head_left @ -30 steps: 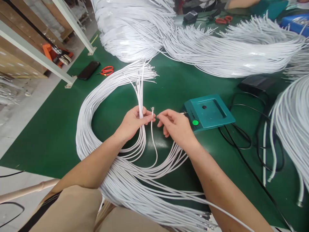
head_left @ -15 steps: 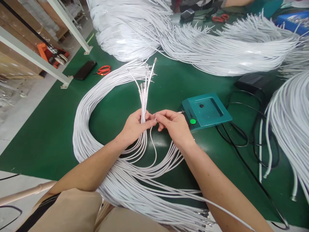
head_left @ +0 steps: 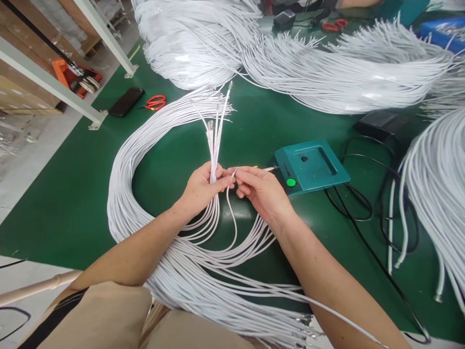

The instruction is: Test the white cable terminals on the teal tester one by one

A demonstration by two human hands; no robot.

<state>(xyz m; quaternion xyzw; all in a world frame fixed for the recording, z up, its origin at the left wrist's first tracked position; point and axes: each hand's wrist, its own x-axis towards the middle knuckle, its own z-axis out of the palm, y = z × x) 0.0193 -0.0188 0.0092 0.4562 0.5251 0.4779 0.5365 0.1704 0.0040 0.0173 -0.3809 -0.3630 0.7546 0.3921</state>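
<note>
Several white cables (head_left: 217, 145) stand upright in my left hand (head_left: 204, 186), which is closed round them. Between its thumb and forefinger it also pinches one separate cable (head_left: 232, 215) near its end. My right hand (head_left: 262, 190) meets it there, with thumb and forefinger closed on the tip of that same cable. Under both forearms lies a large curved bundle of white cables (head_left: 125, 184). Just right of my right hand is a teal device (head_left: 312, 165) with a lit green button and a metal rod at its left side.
Red-handled scissors (head_left: 156, 102) and a black phone (head_left: 126, 102) lie at the back left. Big piles of white cables (head_left: 345, 82) fill the back and right. Black cords (head_left: 363, 242) run beside the device.
The pinched cable's tip now shows between my fingertips, and my right fingers have shifted slightly. The cables upright in my left hand lean a little differently.
</note>
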